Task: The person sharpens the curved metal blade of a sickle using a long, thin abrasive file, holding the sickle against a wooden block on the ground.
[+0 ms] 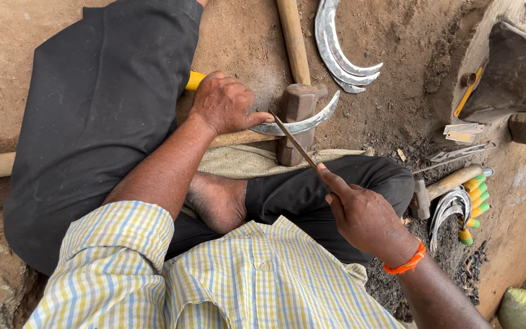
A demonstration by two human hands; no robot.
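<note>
Steel sickle blade — pinned under the thumb of the left hand, fingers curled shut over its yellow handle; the curved blade lay across a hammer head. Right hand gripped a thin file, forefinger stretched along it, tip touching the blade's edge just beyond the left thumb. Further out — spare sickle blades on the earth floor.

Left hand: extended forward from a bare forearm, palm down, fingers curled, thumb pointing right. Right hand: lower right, closed in a grip, index finger extended forward and up. The right wrist bears an orange band. Both sleeves are rolled up. Legs are crossed.
</note>
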